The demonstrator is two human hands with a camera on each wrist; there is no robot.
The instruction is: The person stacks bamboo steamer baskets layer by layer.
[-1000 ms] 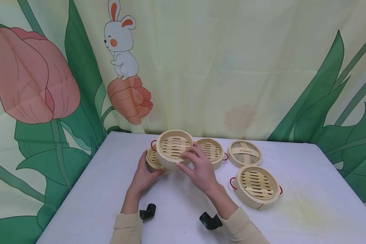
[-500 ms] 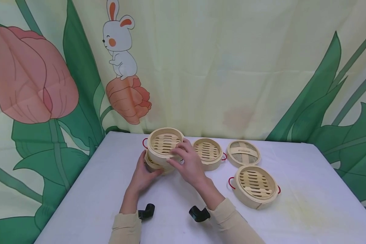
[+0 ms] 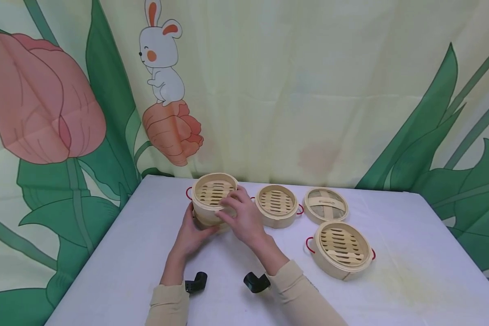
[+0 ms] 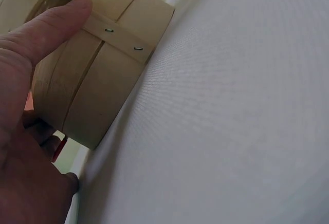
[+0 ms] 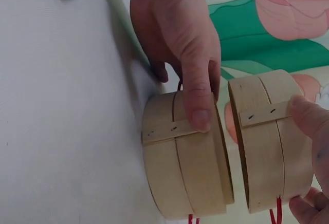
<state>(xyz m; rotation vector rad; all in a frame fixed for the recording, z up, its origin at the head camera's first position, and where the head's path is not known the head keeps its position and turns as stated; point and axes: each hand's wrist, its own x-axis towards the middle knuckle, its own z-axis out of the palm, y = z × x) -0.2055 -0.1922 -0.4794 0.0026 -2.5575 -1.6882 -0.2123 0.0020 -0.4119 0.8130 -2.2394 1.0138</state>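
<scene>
Two round bamboo steamer baskets are at the left of the table, one above the other. The lower basket (image 5: 180,157) stands on the white cloth, its inner lip facing up. My left hand (image 3: 190,236) grips its side, thumb along the stapled front wall and fingers round the far left. Above it, my right hand (image 3: 246,218) pinches the rim of the upper basket (image 3: 209,194), which has a slatted floor and a red cord handle (image 3: 189,193). A narrow gap shows between the two baskets in the right wrist view. In the head view the upper one mostly hides the lower.
Just right of my right hand sits another slatted steamer basket (image 3: 275,201) with red handles. Beside it lies a round bamboo lid (image 3: 325,206). In front of the lid is one more basket (image 3: 343,246). A printed curtain (image 3: 309,113) hangs behind the table.
My right hand has carried the upper basket left and down, from up and right of the lower basket to nearly over it. My left hand has kept its hold on the lower one.
</scene>
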